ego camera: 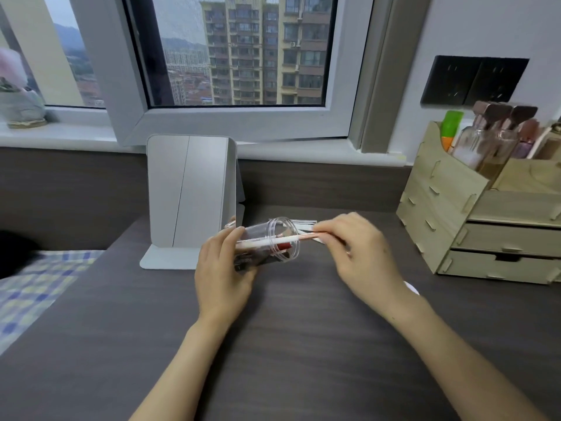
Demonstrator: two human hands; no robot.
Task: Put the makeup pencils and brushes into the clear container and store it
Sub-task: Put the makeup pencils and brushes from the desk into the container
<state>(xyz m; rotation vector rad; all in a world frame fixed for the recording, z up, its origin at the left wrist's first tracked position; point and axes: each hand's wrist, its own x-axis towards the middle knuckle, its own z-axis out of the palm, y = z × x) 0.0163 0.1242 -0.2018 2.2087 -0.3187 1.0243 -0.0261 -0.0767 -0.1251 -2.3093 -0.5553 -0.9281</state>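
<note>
Head view: the left hand [223,268] is wrapped around the clear container [267,243], holding it tipped on its side above the dark table [273,344], mouth facing right. Dark and red items already lie inside. The right hand [361,256] pinches a white makeup pencil [282,240] with a rose-gold band, its front end inside the container's mouth. More pale sticks [299,226] lie on the table just behind. A folding mirror [188,192] stands behind; a wooden organizer [473,214] sits far right.
</note>
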